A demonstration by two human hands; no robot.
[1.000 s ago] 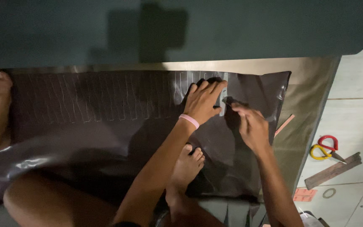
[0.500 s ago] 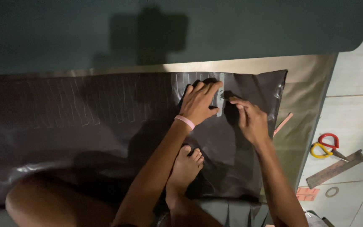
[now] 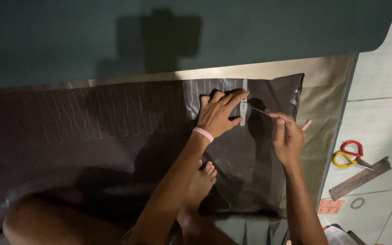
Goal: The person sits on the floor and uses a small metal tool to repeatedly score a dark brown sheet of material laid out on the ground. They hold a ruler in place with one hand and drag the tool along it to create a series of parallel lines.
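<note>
A large dark brown sheet (image 3: 114,136) lies spread on the floor, with rows of pale traced outlines along its upper part. My left hand (image 3: 218,113), with a pink band on the wrist, presses flat on a pale narrow template (image 3: 243,102) that lies on the sheet. My right hand (image 3: 286,136) holds a thin silver marking tool (image 3: 264,111) with its tip against the template's right edge. My bare foot (image 3: 200,186) rests on the sheet below my hands.
A tan sheet (image 3: 332,90) shows under the brown one, below a dark green sheet (image 3: 182,36). On the white tile floor at right lie scissors (image 3: 348,154) with red and yellow handles, a wooden ruler (image 3: 359,179), a small ring (image 3: 357,203) and pink cards (image 3: 330,206).
The camera has shifted, so the sheet sits lower in view. My right hand has drawn back to the right, and the thin tool now shows between it and the template.
</note>
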